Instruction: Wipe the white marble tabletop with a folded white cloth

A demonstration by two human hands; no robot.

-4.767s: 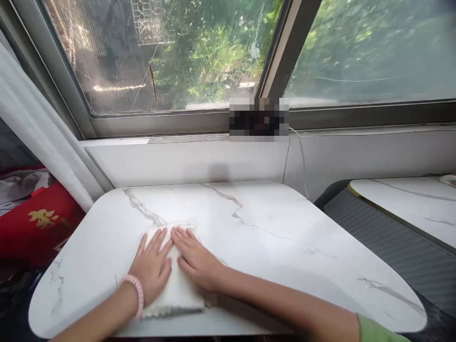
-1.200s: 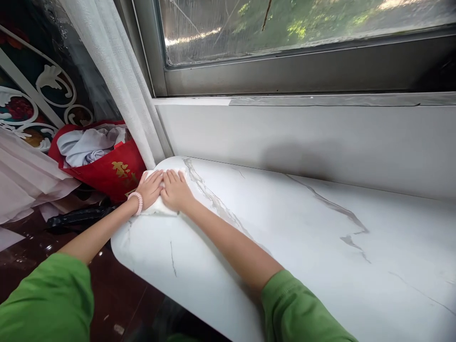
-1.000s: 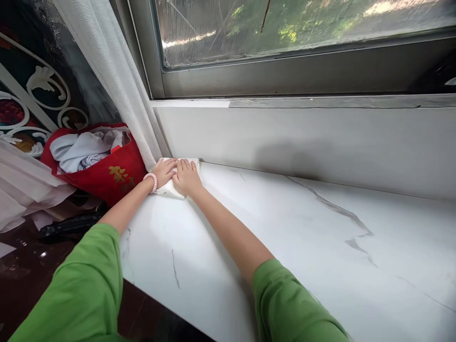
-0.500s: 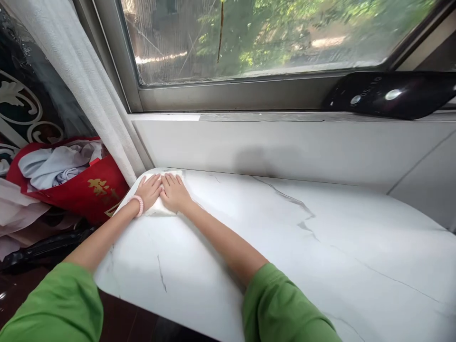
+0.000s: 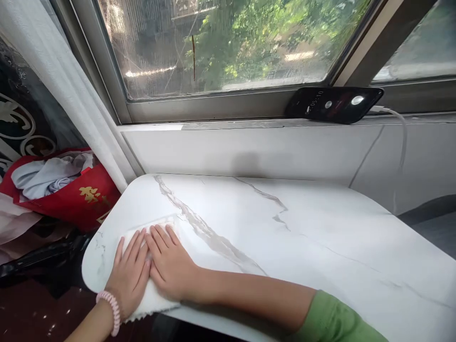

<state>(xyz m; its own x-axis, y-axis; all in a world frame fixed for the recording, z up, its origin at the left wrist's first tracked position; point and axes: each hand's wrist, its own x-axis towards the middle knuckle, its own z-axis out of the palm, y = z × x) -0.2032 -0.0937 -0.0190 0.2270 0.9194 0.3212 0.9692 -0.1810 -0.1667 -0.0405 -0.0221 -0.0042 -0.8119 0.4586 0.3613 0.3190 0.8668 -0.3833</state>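
Note:
A white cloth (image 5: 156,297) lies flat on the white marbled table (image 5: 320,213), near its left end, with its lower edge at the table's front edge. My left hand (image 5: 130,275), with a pink coiled band (image 5: 113,308) on the wrist, rests flat on the cloth, fingers spread. Beside it, touching it, my right hand (image 5: 173,266) presses on the cloth with its fingers extended. Neither hand grips anything. Much of the cloth is hidden under both palms.
A black phone (image 5: 335,104) with a white cable (image 5: 404,142) leans against the window frame (image 5: 213,107). On the left are a white curtain (image 5: 78,95) and a red bag (image 5: 74,202) holding clothes. A grey object (image 5: 434,218) stands at the right.
Both hands and the cloth have come from the table's far left corner toward me, down to the front edge. The view has shifted, showing the phone's cable and more at the right.

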